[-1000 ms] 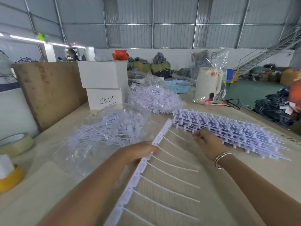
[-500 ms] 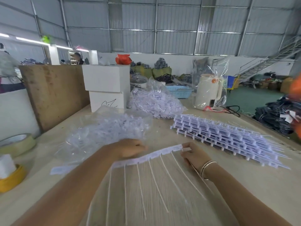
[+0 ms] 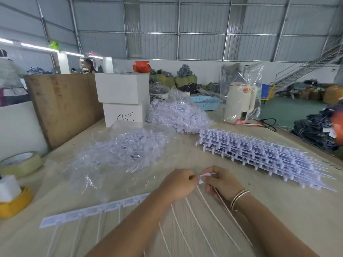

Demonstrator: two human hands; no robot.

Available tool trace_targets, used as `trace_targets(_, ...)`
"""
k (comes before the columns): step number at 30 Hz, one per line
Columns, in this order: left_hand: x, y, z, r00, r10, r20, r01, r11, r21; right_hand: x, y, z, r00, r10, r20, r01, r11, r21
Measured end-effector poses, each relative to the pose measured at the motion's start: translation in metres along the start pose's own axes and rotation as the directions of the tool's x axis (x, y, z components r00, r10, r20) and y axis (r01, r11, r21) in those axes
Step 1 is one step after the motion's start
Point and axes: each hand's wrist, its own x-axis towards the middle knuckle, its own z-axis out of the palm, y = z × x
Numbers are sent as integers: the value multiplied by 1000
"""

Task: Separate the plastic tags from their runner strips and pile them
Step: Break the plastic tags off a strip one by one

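A white runner strip of plastic tags (image 3: 96, 210) lies across the table in front of me, its thin tails pointing toward me. My left hand (image 3: 178, 184) grips the strip's right end. My right hand (image 3: 220, 182) pinches the end tag (image 3: 204, 177) right beside it, fingertips of both hands nearly touching. Loose separated tags lie piled on a clear plastic sheet (image 3: 128, 151) to the left. A second heap of tags (image 3: 178, 115) sits in a bag farther back. A stack of uncut tag strips (image 3: 259, 154) lies to the right.
Two stacked white boxes (image 3: 122, 101) and a brown board (image 3: 63, 106) stand at the back left. Tape rolls (image 3: 20, 164) and a yellow roll (image 3: 14, 203) sit at the left edge. A cream kettle (image 3: 239, 102) and blue basket (image 3: 206, 102) stand behind.
The strip swung from pointing away to lying crosswise and moved left. Both hands came together at its right end, the right hand now pinching the end tag.
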Motion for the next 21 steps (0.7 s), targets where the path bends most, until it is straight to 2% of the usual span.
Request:
trace_targets(2, -6, 0, 4, 999, 26, -46, -26, 1000, -13, -5, -5, -2, 998, -35, 52, 38, 997, -62)
trace_targets(5, -17, -6, 1, 986, 152, -76, -150, 988, 28, -11, -8, -1, 984, -69, 163, 121, 932, -341)
trace_targets(6, -20, -9, -1, 981, 180, -69, -178, 984, 25, -12, -9, 0, 979, -70, 190, 138, 917, -374)
trace_targets(11, -27, -10, -4, 986, 158, 49, -160, 987, 31, -16, -10, 4, 956, -88, 280, 176, 935, -308)
trace_targets(16, -30, -10, -12, 992, 96, 76, -84, 985, -153, -15, -6, 3, 963, -82, 256, 135, 971, -196)
trace_targets(19, -30, -11, -12, 995, 93, 47, -90, 994, -54, -13, -2, 5, 962, -52, 267, 96, 984, -153)
trace_targets(21, -29, -12, -9, 993, 109, 49, -108, 994, -22, -11, -1, 4, 952, -46, 304, 111, 973, -200)
